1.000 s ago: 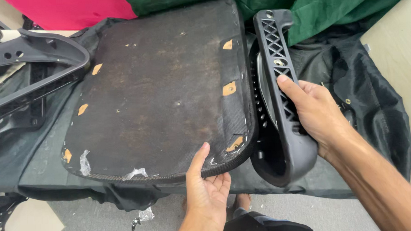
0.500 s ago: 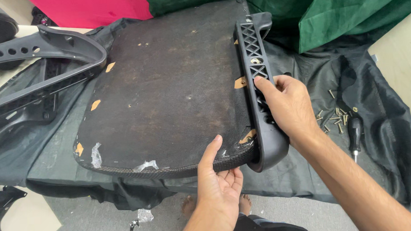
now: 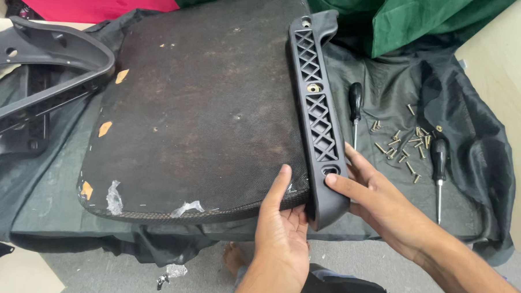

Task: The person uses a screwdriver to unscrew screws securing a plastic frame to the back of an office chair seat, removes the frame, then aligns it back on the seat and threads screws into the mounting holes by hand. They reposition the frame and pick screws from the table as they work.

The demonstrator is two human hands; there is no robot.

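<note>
The black plastic armrest bracket (image 3: 317,113) now lies flat against the seat base's (image 3: 201,108) right edge; the right hand (image 3: 372,197) grips its near end. The left hand (image 3: 283,226) cups the base's near edge; dark cloth (image 3: 386,101) covers the table, screws (image 3: 402,144) at right.

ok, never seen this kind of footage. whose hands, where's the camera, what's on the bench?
One view, from a camera worn on a person's head, looking down at their own bare hands. A dark, worn seat base lies on black cloth. The left hand grips its near edge. The right hand presses a black plastic armrest against the base's right side. To the right lie loose screws and two screwdrivers. A black chair frame sits far left.
</note>
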